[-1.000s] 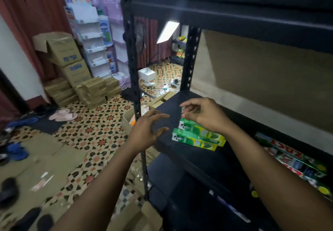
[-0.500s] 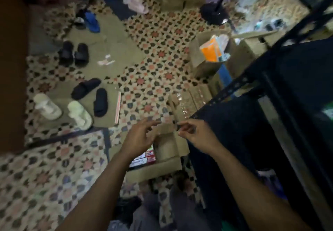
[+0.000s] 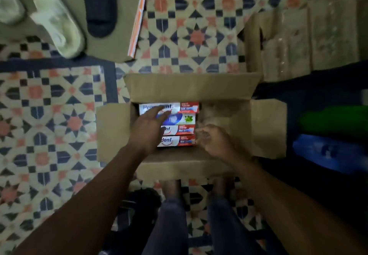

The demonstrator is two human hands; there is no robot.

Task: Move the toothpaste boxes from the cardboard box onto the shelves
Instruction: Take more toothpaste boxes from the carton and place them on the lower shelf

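Looking down into the open brown cardboard box (image 3: pixel 191 87) on the patterned tile floor (image 3: pixel 59 115), I count 4 long white-and-red toothpaste boxes (image 3: pixel 185 129) lying flat, side by side, in its left part. The right part shows only bare cardboard, so I judge the carton is partly emptied, but at least these 4 are not yet moved. The dark shelf (image 3: pixel 318 87) is at the right edge; a green shape (image 3: pixel 334 119) and a blue shape (image 3: pixel 326 151) lie there, too dim for me to name.

My left hand (image 3: pixel 148 129) is inside the carton, above the toothpaste boxes. Its fingers (image 3: pixel 159 113) are straight and a little spread, reaching over the 2 farthest boxes; they seem to touch the top faces, but nothing is gripped. My right hand (image 3: pixel 215 141) hangs just beside the near ends of the closest boxes. Its fingers (image 3: pixel 201 135) are loosely curled and blurred; I see nothing held in them, and I cannot tell if they touch a box.
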